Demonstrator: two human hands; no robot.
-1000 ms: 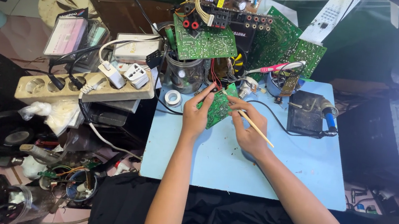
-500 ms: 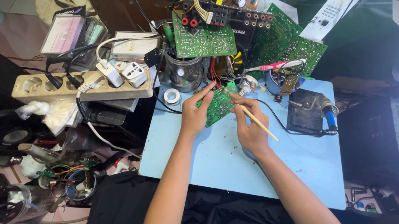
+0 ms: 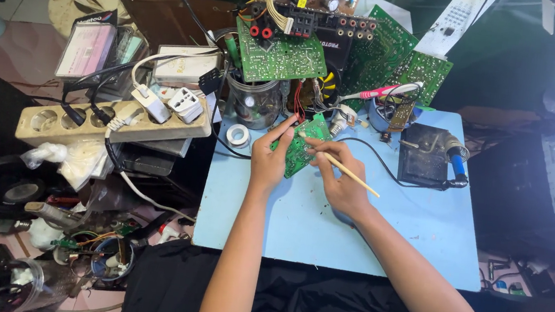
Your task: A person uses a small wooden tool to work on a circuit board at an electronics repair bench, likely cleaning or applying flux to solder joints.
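Left hand (image 3: 269, 158) grips the small green circuit board (image 3: 301, 148) above the blue table (image 3: 422, 228); right hand (image 3: 341, 181) pinches a thin brush (image 3: 348, 173) against it.

Power strip (image 3: 110, 128) left; glass jar (image 3: 254, 102), solder roll (image 3: 239, 135), soldering stand (image 3: 425, 155) on blue mat (image 3: 386, 238).

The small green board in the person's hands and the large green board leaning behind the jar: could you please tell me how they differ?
The small board is held above the blue table between the left hand and right hand; the large board is untouched, propped over the jar.
The small board is far smaller than the large board.
The right hand holds a thin stick to the small board; nothing works on the large board.
Both are green circuit boards.
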